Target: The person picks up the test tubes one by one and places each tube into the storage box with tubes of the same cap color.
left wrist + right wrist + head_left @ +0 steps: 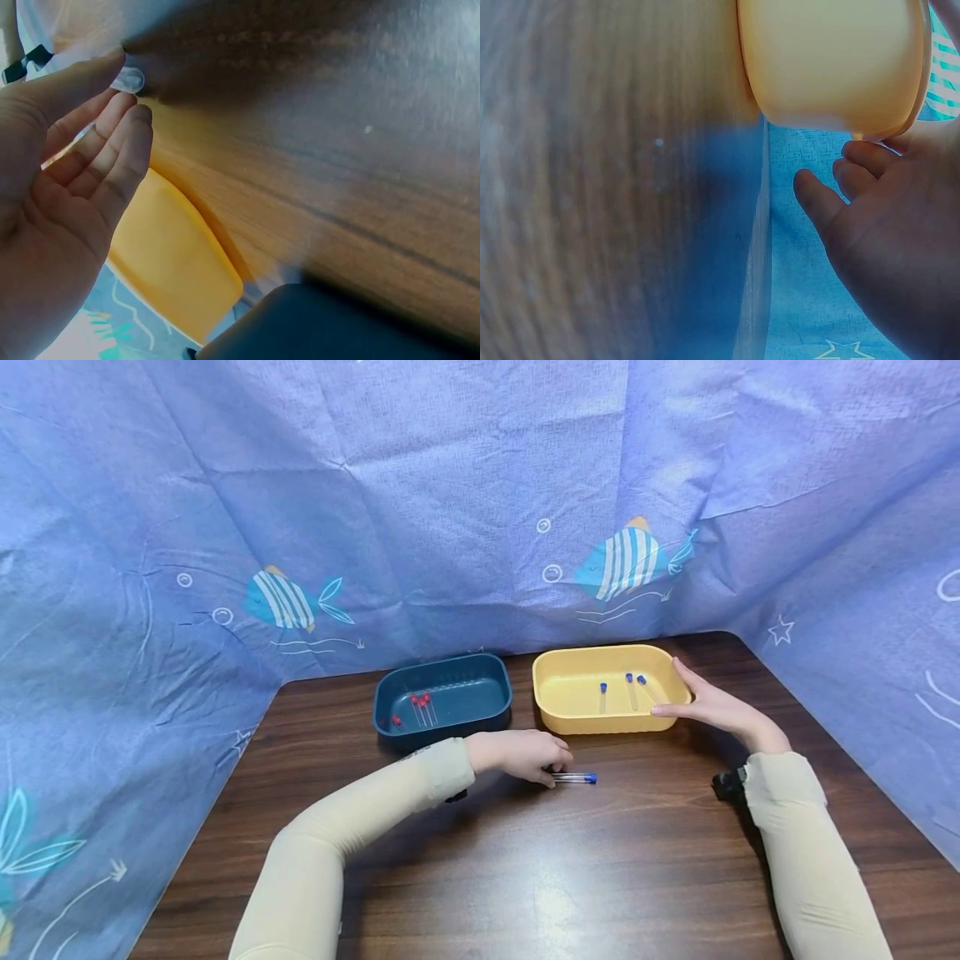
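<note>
My left hand [528, 754] pinches a clear tube with a blue cap [576, 777] just above the table, in front of the bins. The capped end points right; in the left wrist view the rounded clear end of the tube [130, 79] shows between thumb and fingertips. My right hand [716, 703] rests on the right end of the yellow bin [585, 725], thumb along the front rim and fingers spread at the side. Several blue-capped tubes [603, 697] lie inside that bin. In the right wrist view, the lower fingers [821, 201] extend loosely beside the bin.
A dark blue bin [450, 728] stands left of the yellow one, holding several red-capped tubes [423, 710]. Both bins sit near the back edge of the brown wooden table [555, 860]. Behind it hangs a blue cloth [450, 527] printed with fish.
</note>
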